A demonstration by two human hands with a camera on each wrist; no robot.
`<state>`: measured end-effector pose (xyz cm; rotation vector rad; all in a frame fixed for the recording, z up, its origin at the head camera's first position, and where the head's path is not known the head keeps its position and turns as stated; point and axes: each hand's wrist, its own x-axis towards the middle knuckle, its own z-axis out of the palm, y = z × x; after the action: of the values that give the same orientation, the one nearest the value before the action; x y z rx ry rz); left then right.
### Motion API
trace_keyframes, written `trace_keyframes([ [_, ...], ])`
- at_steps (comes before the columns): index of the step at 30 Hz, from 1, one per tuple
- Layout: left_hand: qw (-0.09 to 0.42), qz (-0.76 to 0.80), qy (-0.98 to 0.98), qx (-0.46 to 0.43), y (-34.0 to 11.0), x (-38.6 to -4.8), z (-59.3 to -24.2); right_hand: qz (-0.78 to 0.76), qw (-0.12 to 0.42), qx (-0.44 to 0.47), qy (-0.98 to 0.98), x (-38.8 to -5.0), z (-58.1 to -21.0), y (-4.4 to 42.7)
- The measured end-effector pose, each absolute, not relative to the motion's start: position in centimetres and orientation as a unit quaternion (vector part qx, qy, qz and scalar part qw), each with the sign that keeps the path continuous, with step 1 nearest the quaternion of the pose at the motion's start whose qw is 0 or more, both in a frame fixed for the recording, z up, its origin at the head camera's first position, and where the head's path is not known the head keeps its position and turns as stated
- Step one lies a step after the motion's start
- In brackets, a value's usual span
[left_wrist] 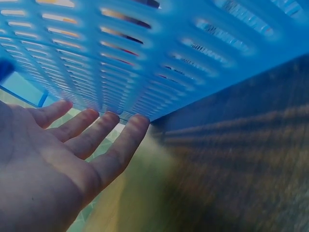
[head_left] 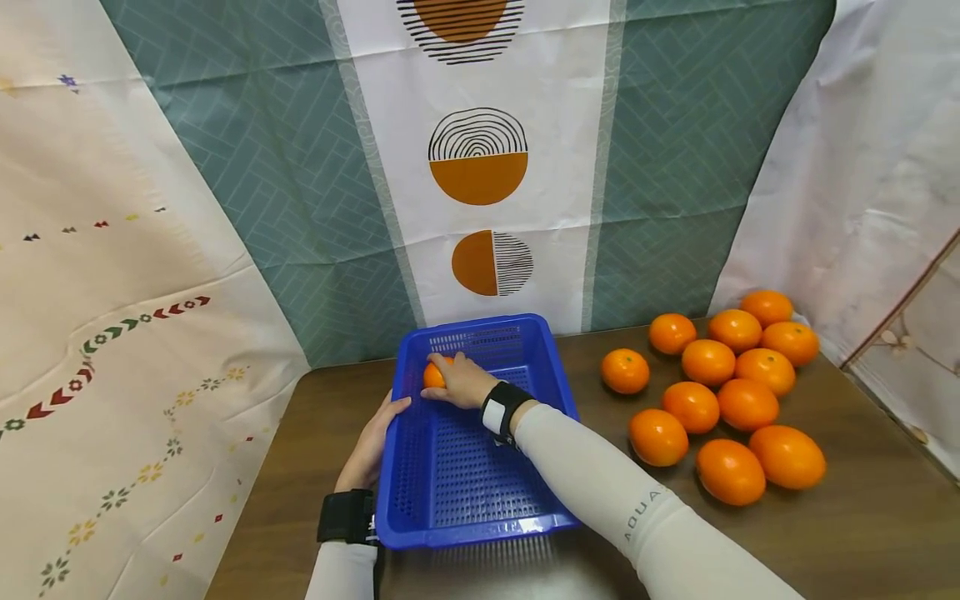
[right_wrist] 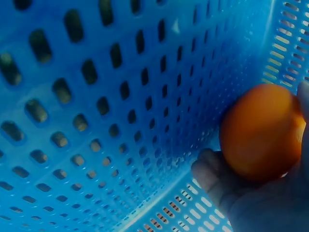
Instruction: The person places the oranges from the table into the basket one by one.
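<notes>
Fingers [right_wrist: 207, 175] of the right hand [head_left: 472, 383] are curled round an orange [right_wrist: 260, 133], one finger showing under it in the right wrist view. It's a smooth, roundish one, deep orange and kinda shadowy up close, brighter in the head view. It's inside the blue basket [head_left: 483, 527], up in the basket's top-left part, near the middle of the frame. Can't tell if it's touching the basket floor.

Pose-wise, the right hand is knuckles up, pointing left, with the arm in a white sleeve [head_left: 600, 475] slanting in from the bottom right over the basket's right rim. There's a black strap with a white patch on that wrist.

Left hand [head_left: 372, 442] is at the basket's left side, thumb over the rim and the other fingers stretched out along the outside wall, so it's holding the edge. That arm comes up from bottom center-left, also white sleeve, black strap.

The basket's a slotted rectangle on a brown wood counter [head_left: 322, 442]. Right of it there's a bunch of loose oranges [head_left: 748, 404], glossy, lots of them touching. A green and white cloth [head_left: 277, 167] hangs across the top.
</notes>
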<state>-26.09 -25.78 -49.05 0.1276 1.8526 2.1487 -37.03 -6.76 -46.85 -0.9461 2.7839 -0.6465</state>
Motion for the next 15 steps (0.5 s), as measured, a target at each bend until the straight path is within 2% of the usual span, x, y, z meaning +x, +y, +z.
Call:
trace_keyframes([
  [7,0.152,0.748,0.644,0.05,-25.9,-25.8,-49.2,-0.183,0.079,-0.315,0.928,-37.5,-46.9,-6.5],
  [15,0.146,0.748,0.646,0.04,-25.7,-26.0,-48.9,-0.212,0.089,-0.298,0.926,-36.9,-44.6,-5.4],
])
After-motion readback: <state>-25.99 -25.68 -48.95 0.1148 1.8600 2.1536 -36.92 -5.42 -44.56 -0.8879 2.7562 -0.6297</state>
